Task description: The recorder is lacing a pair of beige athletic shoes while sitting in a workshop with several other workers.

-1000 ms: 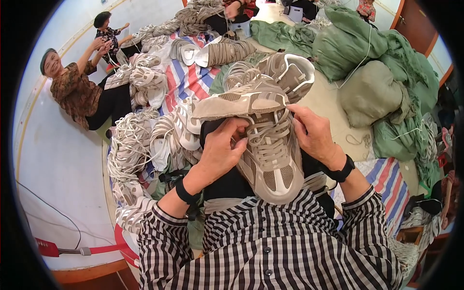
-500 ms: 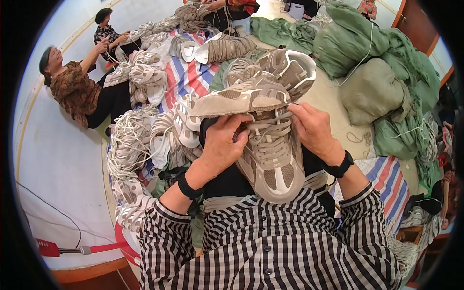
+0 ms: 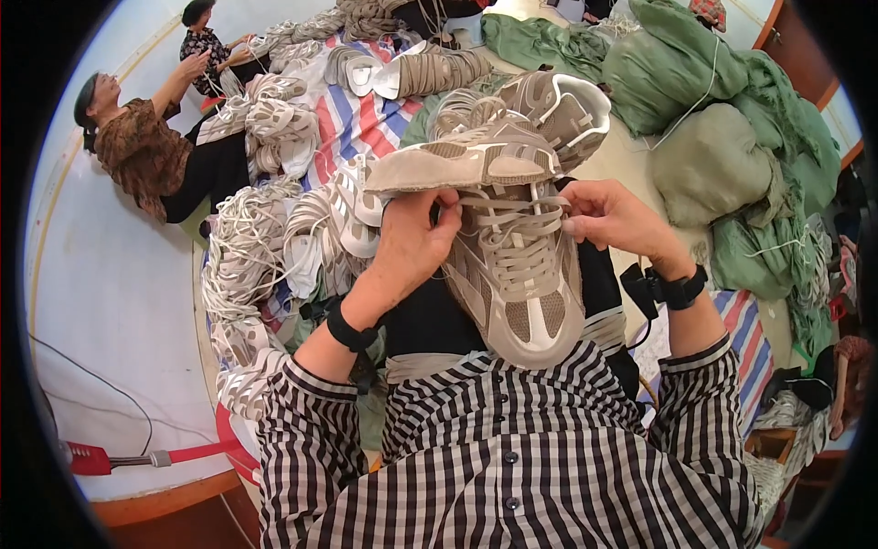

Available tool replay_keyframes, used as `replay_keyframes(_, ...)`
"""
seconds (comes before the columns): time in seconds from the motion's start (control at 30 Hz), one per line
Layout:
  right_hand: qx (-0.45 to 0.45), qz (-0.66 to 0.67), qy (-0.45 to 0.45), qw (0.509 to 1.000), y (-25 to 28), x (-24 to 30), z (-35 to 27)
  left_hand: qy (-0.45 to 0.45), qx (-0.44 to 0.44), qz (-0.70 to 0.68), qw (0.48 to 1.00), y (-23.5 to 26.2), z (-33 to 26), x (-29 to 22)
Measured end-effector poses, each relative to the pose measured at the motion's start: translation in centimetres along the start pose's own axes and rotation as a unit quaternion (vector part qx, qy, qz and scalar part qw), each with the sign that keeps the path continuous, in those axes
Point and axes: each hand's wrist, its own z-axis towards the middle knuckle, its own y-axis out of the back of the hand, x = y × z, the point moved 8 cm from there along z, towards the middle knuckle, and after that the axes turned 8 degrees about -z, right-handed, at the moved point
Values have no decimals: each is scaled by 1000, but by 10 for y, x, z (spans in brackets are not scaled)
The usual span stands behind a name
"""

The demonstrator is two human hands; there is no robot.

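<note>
A beige-brown sneaker upper (image 3: 529,284) lies across my lap, toe toward me, its flat laces (image 3: 526,242) crossing up the front. Pinched at the right edge of the lacing, my right hand (image 3: 615,220) is closed on a shoelace near the top eyelets. My left hand (image 3: 413,240) is closed beside the upper's left edge, thumb and forefinger together; what lies between them is hidden. Another upper (image 3: 466,166) rests sideways above both hands and covers the top of the laced one. Behind it sits one more brown upper (image 3: 558,114) with a white-edged opening.
Bundled pale uppers and laces (image 3: 247,247) are heaped to my left. Wrapped stacks of uppers (image 3: 434,73) lie on a striped sheet (image 3: 361,128) ahead. Large green sacks (image 3: 677,73) fill the right. Two people (image 3: 142,146) sit at the left wall, hands raised.
My right hand has drawn slightly right and down along the lacing, and its wrist has turned. The left thumb and forefinger have come together. The upper has shifted slightly up and right in view.
</note>
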Motion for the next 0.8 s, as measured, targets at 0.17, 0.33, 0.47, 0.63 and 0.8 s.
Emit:
replay_keyframes(0.17,118,70,-17,990,-5,7,0,46,43,-119,991,0,8,11)
replay_keyframes(0.33,135,40,-10,990,5,24,1,11,71,-41,997,8,15,7)
replay_keyframes(0.47,96,-90,12,991,11,41,-7,-86,66,80,991,16,14,-7)
replay_keyframes(0.63,85,-212,94,969,0,54,-19,-165,55,169,970,27,11,-9)
replay_keyframes(0.8,-235,-522,143,807,26,55,-16,-58,87,106,989,32,16,10)
